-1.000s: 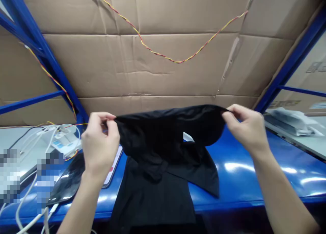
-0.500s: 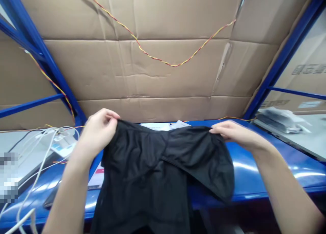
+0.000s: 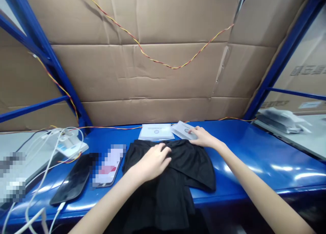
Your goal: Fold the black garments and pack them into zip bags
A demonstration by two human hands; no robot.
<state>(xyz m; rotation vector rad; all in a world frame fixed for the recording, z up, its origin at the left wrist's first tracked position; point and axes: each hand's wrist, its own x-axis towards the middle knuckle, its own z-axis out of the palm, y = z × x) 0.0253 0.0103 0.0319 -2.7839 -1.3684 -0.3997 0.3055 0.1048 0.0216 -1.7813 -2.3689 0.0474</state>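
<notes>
A black garment [image 3: 173,183] lies over the front part of the blue surface, its lower part hanging past the front edge. On top of it rests my left hand [image 3: 155,161], palm down, with fingers slightly bent and apart. My right hand [image 3: 203,137] is at the garment's far edge, its thumb and fingers around the right end of a white printed packet [image 3: 180,128]. Part of that packet is covered by my fingers. Beside it on the left lies a second white packet [image 3: 156,132], flat behind the garment.
A dark phone [image 3: 72,179] with a white cable and a phone with a lit screen [image 3: 109,166] lie on the left. White cables [image 3: 51,162] run around a power strip [image 3: 72,147]. Stacked packets [image 3: 278,120] sit at the right. Cardboard [image 3: 158,71] stands behind.
The garment has come down from between my raised hands onto the blue surface. My left hand has let go and moved right onto it. My right hand has shifted left to the white packet.
</notes>
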